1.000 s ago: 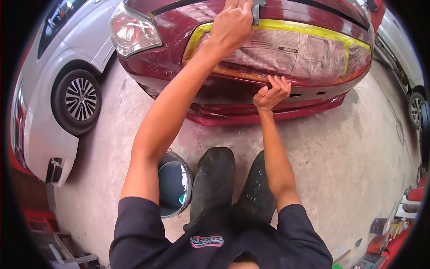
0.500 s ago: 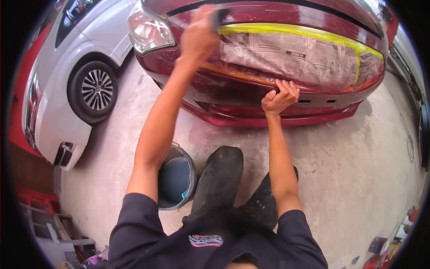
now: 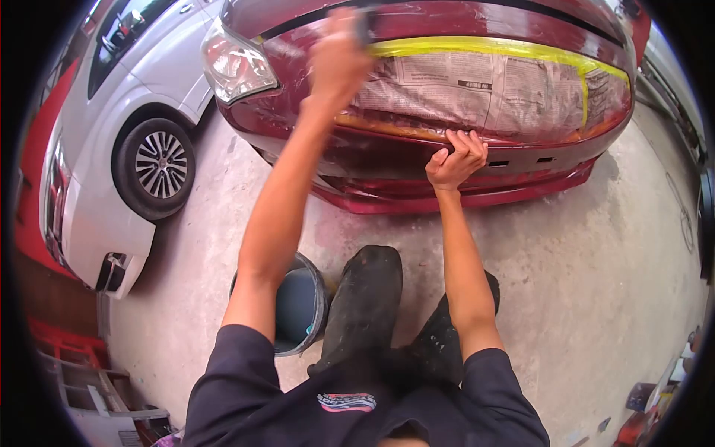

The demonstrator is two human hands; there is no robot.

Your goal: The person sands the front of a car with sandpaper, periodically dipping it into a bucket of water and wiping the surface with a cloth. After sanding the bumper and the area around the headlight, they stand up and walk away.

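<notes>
Closest in: dark T-shirt [image 3: 350, 402] w/ a small logo on the chest, then two knees in dark, paint-flecked trousers [image 3: 365, 298] over the concrete floor [image 3: 581, 283]. Just beside the L knee, partly hidden by the L forearm, stands a round bucket [image 3: 298, 305], bluish inside

Further out, R hand [image 3: 456, 160]: arm straight, fingers curled over a ledge of the bumper [image 3: 372, 156] on a dark red car, directly under the lower edge of the newspaper [image 3: 477, 89]. Grip is closed on that ledge. The newspaper covers the middle of the car's front & is edged along the top and R side w/ yellow tape [image 3: 506, 48]

Furthest & highest, L hand [image 3: 339, 59]: motion-blurred, up by the top L corner of the papered patch, over red paint between the headlight [image 3: 234, 67] & the paper. Grip is wrapped round a small dark block [image 3: 365, 26] that pokes out above the fingers near the bonnet seam. Blur hides whether the block is touching the panel or just off it, and what it's made of

Off to the L, a silver car [image 3: 112, 179] sits close to the red one, front wheel [image 3: 160, 164] in view. Bottom L corner: red & grey frames [image 3: 74, 372]. Bottom R edge: small clutter, too small to tell
</notes>
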